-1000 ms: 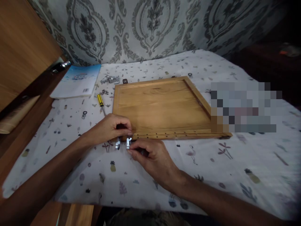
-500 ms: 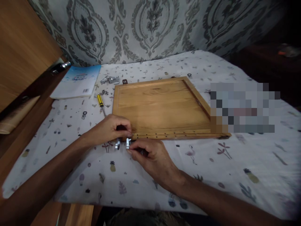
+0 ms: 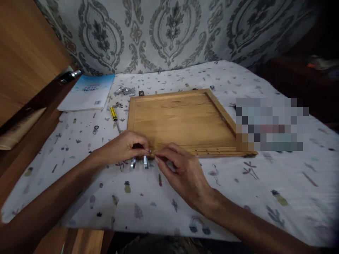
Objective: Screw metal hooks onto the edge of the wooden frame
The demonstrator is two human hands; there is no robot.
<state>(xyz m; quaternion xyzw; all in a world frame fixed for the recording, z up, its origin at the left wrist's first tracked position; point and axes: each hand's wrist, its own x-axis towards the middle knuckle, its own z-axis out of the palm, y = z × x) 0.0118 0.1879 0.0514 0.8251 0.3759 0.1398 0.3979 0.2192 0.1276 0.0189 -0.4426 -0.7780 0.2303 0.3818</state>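
Note:
A flat wooden panel (image 3: 182, 118) with a raised frame lies on the patterned cloth, a row of small holes along its near edge. My left hand (image 3: 123, 148) is closed at the panel's near left corner, its fingers pinched on a shiny metal bracket (image 3: 139, 162) that sticks out below them. My right hand (image 3: 182, 173) sits just to the right, thumb and forefinger pinched at the panel's near edge beside the bracket. What those fingertips hold is too small to make out.
A yellow-handled screwdriver (image 3: 114, 115) lies left of the panel. Loose metal hardware (image 3: 124, 91) sits behind it, beside a blue booklet (image 3: 88, 91). A wooden board (image 3: 26, 53) leans at the left. A blurred patch covers the panel's right end.
My right hand has moved up and right from below the bracket to the panel's near edge. The left hand stays put. The view shifted slightly.

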